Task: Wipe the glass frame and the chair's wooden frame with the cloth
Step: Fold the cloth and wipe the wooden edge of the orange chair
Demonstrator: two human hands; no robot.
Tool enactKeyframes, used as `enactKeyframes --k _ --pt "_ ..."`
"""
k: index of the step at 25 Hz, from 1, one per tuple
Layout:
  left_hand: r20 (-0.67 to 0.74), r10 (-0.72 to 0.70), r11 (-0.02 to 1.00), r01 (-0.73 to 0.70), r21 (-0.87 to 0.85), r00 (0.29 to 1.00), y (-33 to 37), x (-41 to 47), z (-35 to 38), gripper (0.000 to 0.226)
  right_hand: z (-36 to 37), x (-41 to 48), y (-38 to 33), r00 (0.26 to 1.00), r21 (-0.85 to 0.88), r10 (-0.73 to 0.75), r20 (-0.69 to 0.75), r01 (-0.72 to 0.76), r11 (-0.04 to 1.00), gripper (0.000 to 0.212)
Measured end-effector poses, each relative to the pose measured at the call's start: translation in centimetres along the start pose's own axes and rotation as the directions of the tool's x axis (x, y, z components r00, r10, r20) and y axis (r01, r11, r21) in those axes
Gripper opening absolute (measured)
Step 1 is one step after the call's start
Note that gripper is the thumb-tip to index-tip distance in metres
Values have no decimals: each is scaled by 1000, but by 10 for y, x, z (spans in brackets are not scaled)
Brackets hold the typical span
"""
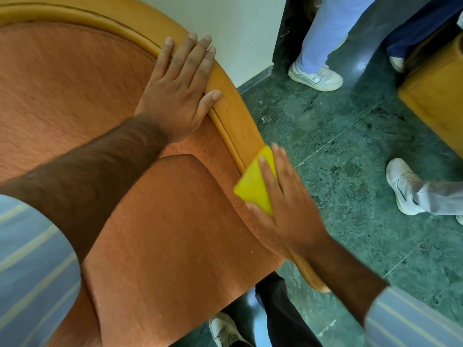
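Note:
A chair with orange upholstery [75, 91] fills the left of the view. Its light wooden frame [235, 113] curves from the top left down to the lower right. My left hand [180, 88] lies flat and open on the backrest, fingers resting across the upper part of the frame. My right hand [283, 201] presses a folded yellow cloth [253, 184] against the wooden frame lower down, beside the seat cushion [175, 234]. The glass frame is not in sight.
Green marble floor [350, 146] lies to the right of the chair. Other people's legs and white shoes [315, 76] [403, 189] stand there. A wooden piece of furniture [436, 96] is at the right edge. A white wall [238, 33] is behind the chair. My own shoe [225, 331] is below.

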State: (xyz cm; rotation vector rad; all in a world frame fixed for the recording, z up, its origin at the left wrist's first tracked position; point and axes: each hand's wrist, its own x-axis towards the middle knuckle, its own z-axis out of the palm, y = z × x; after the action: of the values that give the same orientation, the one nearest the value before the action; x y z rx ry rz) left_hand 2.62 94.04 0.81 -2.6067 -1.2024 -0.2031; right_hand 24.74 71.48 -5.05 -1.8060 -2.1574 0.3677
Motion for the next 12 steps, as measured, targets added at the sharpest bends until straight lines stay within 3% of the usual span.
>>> enactKeyframes --k 3,6,12 --pt "-25 -5 1000 5 1 1000 2 0 3 71 -5 -91 17 994 -54 22 109 -16 998 83" --pt "-28 -3 1000 3 -10 1000 2 -1 1 71 -8 -124 19 991 -63 28 131 -19 998 82" --pt "-1 -19 1000 19 -3 1000 3 -1 -3 71 7 21 -12 998 -3 12 -58 -12 1000 81"
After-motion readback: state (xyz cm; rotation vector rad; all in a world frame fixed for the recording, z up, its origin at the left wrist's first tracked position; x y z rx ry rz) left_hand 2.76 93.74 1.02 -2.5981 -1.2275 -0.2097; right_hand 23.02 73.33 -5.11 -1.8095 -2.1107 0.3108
